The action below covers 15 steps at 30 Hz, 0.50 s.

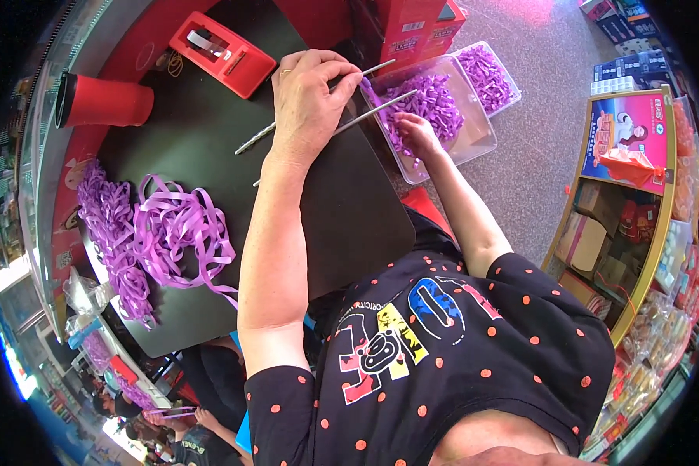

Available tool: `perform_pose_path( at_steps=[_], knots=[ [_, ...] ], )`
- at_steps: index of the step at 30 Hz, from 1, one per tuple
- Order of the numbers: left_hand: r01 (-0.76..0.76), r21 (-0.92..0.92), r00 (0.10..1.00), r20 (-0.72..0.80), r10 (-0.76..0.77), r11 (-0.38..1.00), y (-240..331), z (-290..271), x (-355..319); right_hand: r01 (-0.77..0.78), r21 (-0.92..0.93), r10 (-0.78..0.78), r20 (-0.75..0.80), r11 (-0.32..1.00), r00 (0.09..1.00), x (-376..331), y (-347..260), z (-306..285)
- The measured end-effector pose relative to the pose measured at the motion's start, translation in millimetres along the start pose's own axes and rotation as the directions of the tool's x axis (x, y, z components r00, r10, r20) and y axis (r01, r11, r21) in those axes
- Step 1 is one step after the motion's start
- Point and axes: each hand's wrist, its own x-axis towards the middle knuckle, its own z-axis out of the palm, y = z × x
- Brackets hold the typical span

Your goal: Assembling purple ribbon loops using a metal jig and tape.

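Note:
Two thin metal rods lie across the dark tabletop (349,202) and stick out past its edge. My left hand (311,93), with a ring on one finger, is closed over the upper rod (379,67), pinching it between thumb and forefinger. Purple ribbon shows at those fingertips. The lower rod (377,110) runs behind the left wrist. My right hand (418,133) is over a clear plastic box (474,144) of curly purple ribbon (435,101). Its fingers are curled together at purple ribbon; the exact grip is partly hidden.
Purple ribbon lies on the table's left as a loose pile (182,233) and a looped bundle (113,241). Behind are a red tape dispenser (221,54) and a red cup (105,101). A second tub (512,93) holds ribbon. A display shelf (629,225) stands right; people are lower left.

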Motion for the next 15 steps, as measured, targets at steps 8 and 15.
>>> perform_pose_path(
  at_steps=[8,15],
  knots=[
    [-0.002,0.009,1.0,0.005,0.002,1.0,-0.9,0.7,-0.7,0.426,-0.727,-0.541,0.09,0.538,0.836,-25.2,19.3,19.7],
    [-0.005,0.012,1.0,0.008,0.005,1.0,0.2,-0.3,-0.5,0.673,-0.7,-0.705,0.353,0.237,0.615,-42.0,37.6,7.2]
  ],
)
